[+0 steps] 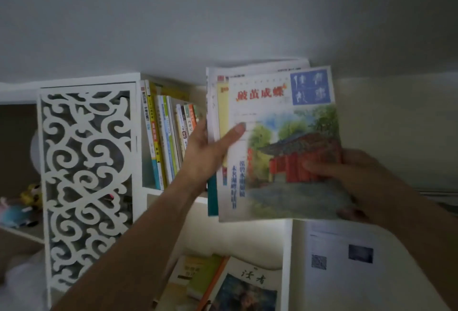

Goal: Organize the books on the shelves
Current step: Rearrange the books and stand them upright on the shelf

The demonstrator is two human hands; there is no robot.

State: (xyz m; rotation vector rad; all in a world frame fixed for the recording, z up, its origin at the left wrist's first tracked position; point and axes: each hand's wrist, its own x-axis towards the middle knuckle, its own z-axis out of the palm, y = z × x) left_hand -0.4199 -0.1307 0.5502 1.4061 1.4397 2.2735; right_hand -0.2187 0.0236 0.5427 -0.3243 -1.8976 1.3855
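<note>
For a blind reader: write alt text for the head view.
Both hands, left hand and right hand, hold a stack of books upright before a white bookshelf. Upright books fill its upper compartment; others lie below.

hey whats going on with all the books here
A person is sorting books at a white shelf unit. Both hands hold a stack of thin books upright in front of the shelf: the left hand grips its left edge, thumb across the front cover, and the right hand holds the lower right corner. A row of books already stands on the upper shelf, and more books lie in the compartment below.
</note>
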